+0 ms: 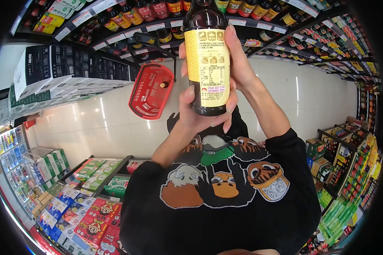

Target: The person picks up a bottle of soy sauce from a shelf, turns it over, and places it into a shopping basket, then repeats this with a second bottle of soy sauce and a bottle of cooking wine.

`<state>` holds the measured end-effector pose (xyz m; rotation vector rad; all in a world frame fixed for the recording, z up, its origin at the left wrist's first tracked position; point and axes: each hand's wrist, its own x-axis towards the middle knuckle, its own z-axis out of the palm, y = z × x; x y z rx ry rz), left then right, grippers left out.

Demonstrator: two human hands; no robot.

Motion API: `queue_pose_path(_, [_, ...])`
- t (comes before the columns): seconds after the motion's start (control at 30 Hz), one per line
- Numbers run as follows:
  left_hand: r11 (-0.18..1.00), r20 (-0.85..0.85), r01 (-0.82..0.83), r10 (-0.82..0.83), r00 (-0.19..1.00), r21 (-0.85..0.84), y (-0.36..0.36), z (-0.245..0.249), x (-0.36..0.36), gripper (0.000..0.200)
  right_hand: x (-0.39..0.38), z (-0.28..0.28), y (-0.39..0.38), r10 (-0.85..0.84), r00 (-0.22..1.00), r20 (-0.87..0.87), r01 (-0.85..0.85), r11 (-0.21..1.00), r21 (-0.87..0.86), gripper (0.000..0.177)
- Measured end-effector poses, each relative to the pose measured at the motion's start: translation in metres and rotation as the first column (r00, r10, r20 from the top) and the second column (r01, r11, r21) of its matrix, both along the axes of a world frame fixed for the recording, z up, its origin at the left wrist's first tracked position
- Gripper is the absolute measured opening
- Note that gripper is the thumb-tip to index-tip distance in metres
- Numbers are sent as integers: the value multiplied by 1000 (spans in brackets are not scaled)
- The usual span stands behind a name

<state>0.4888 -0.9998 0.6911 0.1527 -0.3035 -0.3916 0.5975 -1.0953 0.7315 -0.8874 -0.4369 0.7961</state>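
Note:
A dark glass bottle (207, 63) with a cream and yellow label stands upright between my hands, its printed back label facing me. My left hand (195, 114) is wrapped round its lower end, thumb on the near side and fingers under and beside the base. Higher up, my right hand (238, 59) grips the bottle's right side, with fingertips showing at its left edge. The bottle's top is cut off by the frame edge. Below and left of the bottle, a red basket (152, 91) rests on the floor with a small item inside.
Shelves of bottles (132, 15) with price tags curve across the top. Stacked boxes (34, 80) stand at the left, and red and blue cartons (78, 216) at the lower left. More stocked shelves (332, 157) line the right. The floor (102, 114) is pale and shiny.

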Motion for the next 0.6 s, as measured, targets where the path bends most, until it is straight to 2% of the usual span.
queue_pose_path(0.07, [992,-24,-15,19,1000,128,2,3,-1,102,1,-1,0,7,1000,-7,-7,1000,8,89])
queue_pose_path(0.1, [992,-23,-16,19,1000,128,1,2,0,102,1,-1,1,15,1000,-12,-15,1000,19,90])
queue_pose_path(0.17, [1000,9,-15,15,1000,7,-2,-1,1,96,1,1,1,14,1000,-1,-14,1000,17,91])
queue_pose_path(0.33, [1000,29,-6,6,1000,-31,-3,0,2,99,2,3,-1,-17,997,76,18,1000,-16,90])
queue_pose_path(0.43, [998,53,11,-8,999,-56,-2,0,3,101,3,12,-3,-1,990,143,15,995,-99,85])
queue_pose_path(0.5, [997,45,17,-14,999,-78,-1,0,4,101,2,15,-3,-50,994,101,60,994,-89,70])
queue_pose_path(0.6, [994,64,41,-35,997,-100,0,-1,6,100,0,20,-1,-92,987,131,105,990,-96,68])
